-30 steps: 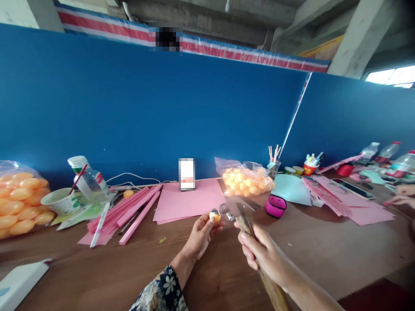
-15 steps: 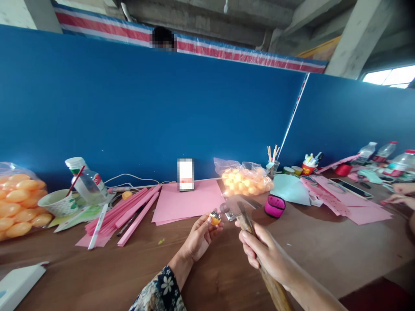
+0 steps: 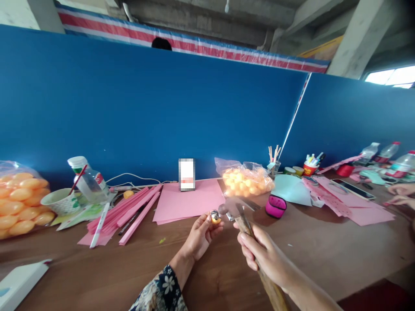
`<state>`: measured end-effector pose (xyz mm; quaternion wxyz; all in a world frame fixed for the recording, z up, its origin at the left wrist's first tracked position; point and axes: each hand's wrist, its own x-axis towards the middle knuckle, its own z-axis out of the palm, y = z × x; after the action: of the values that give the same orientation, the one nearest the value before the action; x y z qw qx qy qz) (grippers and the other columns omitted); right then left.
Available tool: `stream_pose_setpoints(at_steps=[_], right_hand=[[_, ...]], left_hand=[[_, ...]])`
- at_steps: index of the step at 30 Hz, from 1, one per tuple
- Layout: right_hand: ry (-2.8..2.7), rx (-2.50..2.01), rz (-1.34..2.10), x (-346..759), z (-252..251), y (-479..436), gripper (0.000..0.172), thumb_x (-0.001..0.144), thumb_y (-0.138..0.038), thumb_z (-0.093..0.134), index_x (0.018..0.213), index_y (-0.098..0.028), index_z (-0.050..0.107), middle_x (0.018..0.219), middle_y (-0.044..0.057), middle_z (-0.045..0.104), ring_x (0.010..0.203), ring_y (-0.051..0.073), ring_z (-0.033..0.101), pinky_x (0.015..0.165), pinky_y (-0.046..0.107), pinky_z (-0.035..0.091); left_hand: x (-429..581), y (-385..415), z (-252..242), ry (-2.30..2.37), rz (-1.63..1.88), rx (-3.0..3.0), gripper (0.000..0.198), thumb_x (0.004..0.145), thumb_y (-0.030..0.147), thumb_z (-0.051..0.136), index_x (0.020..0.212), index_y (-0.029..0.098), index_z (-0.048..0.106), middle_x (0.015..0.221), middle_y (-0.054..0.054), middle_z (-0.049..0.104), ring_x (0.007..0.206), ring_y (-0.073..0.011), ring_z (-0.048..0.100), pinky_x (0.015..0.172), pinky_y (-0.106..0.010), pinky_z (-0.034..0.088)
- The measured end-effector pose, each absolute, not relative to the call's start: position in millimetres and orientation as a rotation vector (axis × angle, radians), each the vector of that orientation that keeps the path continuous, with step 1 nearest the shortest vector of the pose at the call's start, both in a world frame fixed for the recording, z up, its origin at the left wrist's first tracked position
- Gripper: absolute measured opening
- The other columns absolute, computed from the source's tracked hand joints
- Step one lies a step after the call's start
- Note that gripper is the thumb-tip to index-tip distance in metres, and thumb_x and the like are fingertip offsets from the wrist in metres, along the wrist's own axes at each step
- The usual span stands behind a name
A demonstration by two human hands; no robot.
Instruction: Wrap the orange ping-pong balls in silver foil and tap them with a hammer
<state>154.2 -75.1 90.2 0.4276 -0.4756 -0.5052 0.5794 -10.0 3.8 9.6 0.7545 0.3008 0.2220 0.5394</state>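
Note:
My left hand (image 3: 200, 236) pinches a small orange ball with a shiny metal cap (image 3: 215, 216) between thumb and fingertips, just above the brown table (image 3: 311, 250). My right hand (image 3: 264, 255) is wrapped round the wooden handle of a hammer (image 3: 240, 217). The hammer's metal head is blurred and sits right beside the ball, to its right. A clear bag of orange balls (image 3: 245, 179) lies behind the hammer head.
Pink paper sheets (image 3: 186, 201) and pink strips (image 3: 129, 211) lie at centre left, with a cup (image 3: 60, 201), a tilted bottle (image 3: 88, 179) and another bag of orange balls (image 3: 19, 198). A pink case (image 3: 275, 205), pen cups and bottles stand right. Another person's hands (image 3: 400, 194) are at far right.
The hammer head has moved slightly left, closer to the ball. My left hand has turned the ball a little, so its metal cap shows more.

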Motion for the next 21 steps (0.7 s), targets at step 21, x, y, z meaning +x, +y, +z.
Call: stream_pose_setpoints(at_steps=[21], right_hand=[[-1.252, -1.139, 1.444, 153, 77, -74, 0.037, 0.083, -0.043, 0.049, 0.111, -0.019, 0.044, 0.066, -0.004, 0.041, 0.048, 0.006, 0.035, 0.04, 0.018, 0.031]], left_hand=[[-10, 5, 7, 0.513, 1.201, 0.658, 0.018, 0.078, 0.027, 0.059, 0.09, 0.013, 0.06, 0.086, -0.007, 0.068, 0.081, -0.0146, 0.064, 0.077, -0.027, 0.05]])
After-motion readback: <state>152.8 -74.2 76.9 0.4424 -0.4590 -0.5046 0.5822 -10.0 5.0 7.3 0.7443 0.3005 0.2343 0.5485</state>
